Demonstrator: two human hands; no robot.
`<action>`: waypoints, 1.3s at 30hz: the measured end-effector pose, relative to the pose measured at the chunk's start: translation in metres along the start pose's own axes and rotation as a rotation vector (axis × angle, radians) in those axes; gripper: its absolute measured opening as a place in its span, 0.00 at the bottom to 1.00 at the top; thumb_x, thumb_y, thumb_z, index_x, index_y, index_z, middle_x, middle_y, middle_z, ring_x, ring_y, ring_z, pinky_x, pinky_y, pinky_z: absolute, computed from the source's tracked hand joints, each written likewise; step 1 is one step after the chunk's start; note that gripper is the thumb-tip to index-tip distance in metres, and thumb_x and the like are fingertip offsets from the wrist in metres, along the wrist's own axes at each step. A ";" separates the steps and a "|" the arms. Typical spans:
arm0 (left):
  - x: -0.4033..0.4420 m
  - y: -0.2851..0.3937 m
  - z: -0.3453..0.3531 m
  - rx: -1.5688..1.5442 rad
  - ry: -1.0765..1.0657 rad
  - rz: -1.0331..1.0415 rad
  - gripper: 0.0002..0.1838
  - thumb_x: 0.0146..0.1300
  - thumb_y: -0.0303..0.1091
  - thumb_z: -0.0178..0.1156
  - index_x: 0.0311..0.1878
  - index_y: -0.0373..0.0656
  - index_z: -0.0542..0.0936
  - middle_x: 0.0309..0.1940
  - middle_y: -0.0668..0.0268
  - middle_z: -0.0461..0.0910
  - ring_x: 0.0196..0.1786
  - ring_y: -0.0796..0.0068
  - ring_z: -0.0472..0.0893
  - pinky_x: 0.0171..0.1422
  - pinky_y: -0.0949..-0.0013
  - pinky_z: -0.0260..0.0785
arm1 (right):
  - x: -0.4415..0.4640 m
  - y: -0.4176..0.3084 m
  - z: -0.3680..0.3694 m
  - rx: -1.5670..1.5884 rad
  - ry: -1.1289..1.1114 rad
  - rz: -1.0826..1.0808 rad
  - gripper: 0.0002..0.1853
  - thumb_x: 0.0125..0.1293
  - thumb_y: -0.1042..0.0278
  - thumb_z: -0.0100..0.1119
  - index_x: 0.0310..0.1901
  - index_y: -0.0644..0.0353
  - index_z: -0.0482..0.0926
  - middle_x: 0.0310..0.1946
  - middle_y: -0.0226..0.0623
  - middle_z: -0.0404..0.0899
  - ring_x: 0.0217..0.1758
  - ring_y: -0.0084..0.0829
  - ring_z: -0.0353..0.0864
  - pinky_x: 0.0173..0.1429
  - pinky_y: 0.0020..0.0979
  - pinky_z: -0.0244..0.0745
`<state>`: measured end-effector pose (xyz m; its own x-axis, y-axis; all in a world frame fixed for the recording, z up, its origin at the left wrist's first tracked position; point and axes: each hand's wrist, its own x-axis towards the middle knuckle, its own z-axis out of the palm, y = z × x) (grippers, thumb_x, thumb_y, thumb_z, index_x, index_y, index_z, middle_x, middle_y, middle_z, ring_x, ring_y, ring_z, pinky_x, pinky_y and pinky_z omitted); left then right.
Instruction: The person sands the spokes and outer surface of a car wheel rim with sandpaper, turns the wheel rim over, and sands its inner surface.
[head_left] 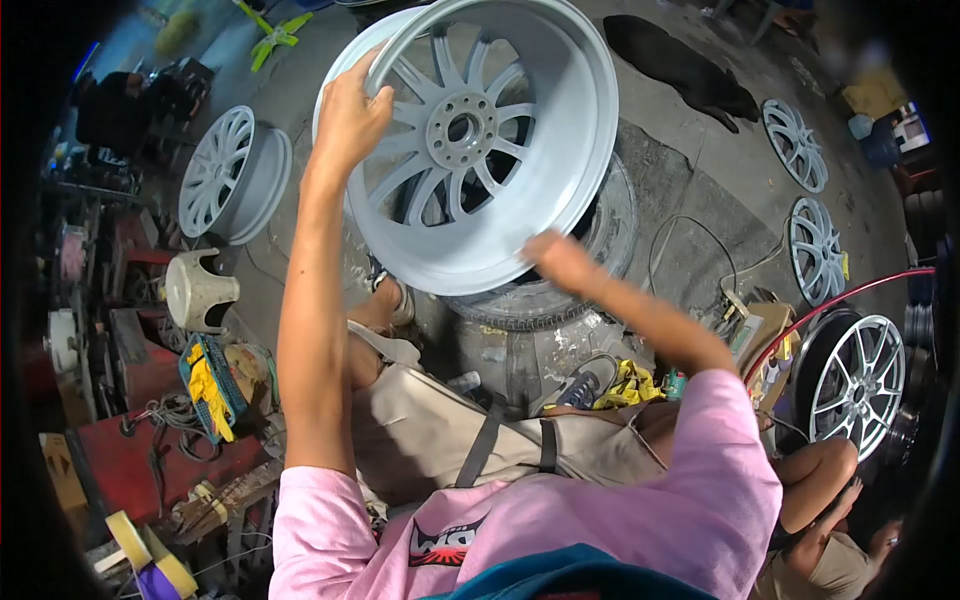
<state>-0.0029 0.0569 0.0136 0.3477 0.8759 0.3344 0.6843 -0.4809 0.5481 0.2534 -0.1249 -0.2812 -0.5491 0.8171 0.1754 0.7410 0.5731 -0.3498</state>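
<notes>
A grey car wheel rim (545, 190) with many thin spokes stands tilted in front of me, its open barrel facing me. Under it a tyre (530, 312) lies flat. My left hand (362, 112) is closed around the rim's upper left edge, thumb on the near side. Down at the lower right edge of the barrel, my right hand (560, 262) touches or nearly touches the lip. Motion blurs its fingers, and whether they hold anything cannot be seen.
Another grey wheel rim (222, 180) and a white stool (200, 290) stand to the left. A blue basket (222, 375) holds yellow gloves. Spoked wheel faces (815, 250) lie at right, near a silver wheel (860, 385) and a red hose (850, 292). A dark dog (680, 65) lies beyond; another person (830, 540) sits lower right.
</notes>
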 end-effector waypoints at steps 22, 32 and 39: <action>-0.003 -0.003 0.018 -0.400 0.118 0.149 0.30 0.73 0.56 0.62 0.67 0.43 0.82 0.30 0.64 0.84 0.30 0.81 0.73 0.42 0.69 0.72 | 0.207 -0.130 -0.160 1.548 0.736 0.344 0.09 0.66 0.72 0.61 0.37 0.71 0.84 0.33 0.36 0.87 0.33 0.23 0.81 0.40 0.32 0.77; -0.007 -0.004 0.013 -0.387 0.024 0.094 0.29 0.78 0.53 0.58 0.68 0.38 0.80 0.57 0.58 0.86 0.61 0.70 0.80 0.70 0.66 0.68 | 0.001 0.013 0.010 -0.046 -0.050 0.172 0.16 0.58 0.82 0.58 0.48 0.64 0.84 0.58 0.52 0.83 0.64 0.51 0.81 0.73 0.44 0.75; 0.001 -0.011 0.013 -0.183 0.063 0.189 0.24 0.71 0.40 0.66 0.67 0.41 0.81 0.54 0.54 0.88 0.58 0.64 0.84 0.67 0.63 0.72 | 0.035 -0.056 0.071 0.185 0.134 0.422 0.34 0.52 0.86 0.62 0.65 0.60 0.78 0.63 0.52 0.81 0.62 0.50 0.84 0.68 0.46 0.79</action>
<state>-0.0019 0.0642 -0.0022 0.4139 0.7686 0.4879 0.4822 -0.6396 0.5986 0.1650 -0.1328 -0.3203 -0.1517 0.9837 0.0962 0.8006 0.1794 -0.5717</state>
